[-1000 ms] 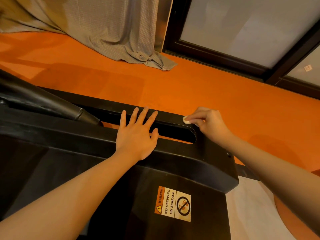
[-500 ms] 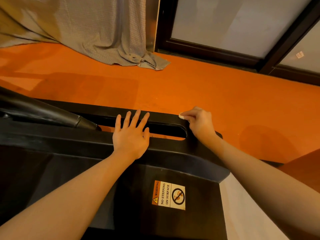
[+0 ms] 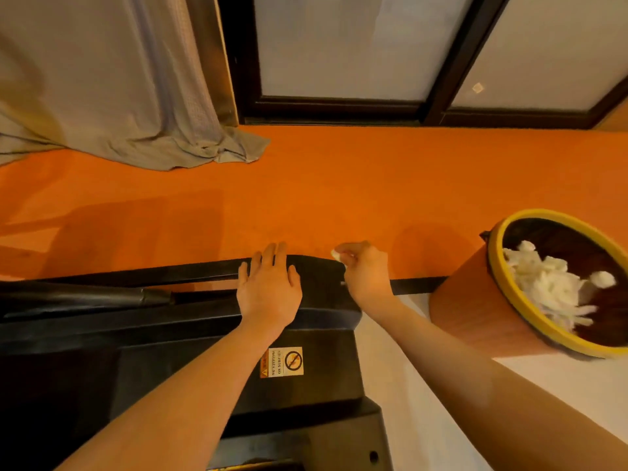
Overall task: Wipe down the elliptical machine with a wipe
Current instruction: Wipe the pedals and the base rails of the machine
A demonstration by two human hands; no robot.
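The left hand [image 3: 270,290] was laid flat on the black end housing of the elliptical machine [image 3: 319,334], its fingers straight and close together, reaching over the far edge. The right hand [image 3: 365,270] was held at the housing's far right corner, its fingers curled together and pinched on a small white wipe [image 3: 337,254]; only a scrap of the wipe was seen past the fingertips, the rest being hidden in the grip. Whether the wipe touched the housing could not be told. A warning sticker [image 3: 282,362] was seen on the housing's near face, its print too small to read fully. The machine was cut off at the left and bottom edges, much of it lost in shadow. To the right a round bin [image 3: 475,311] with a yellow rim was seen on the floor, white crumpled material lying inside, its far side cut off by the frame. A grey curtain [image 3: 119,96] was pooled on the orange carpet [image 3: 339,185].
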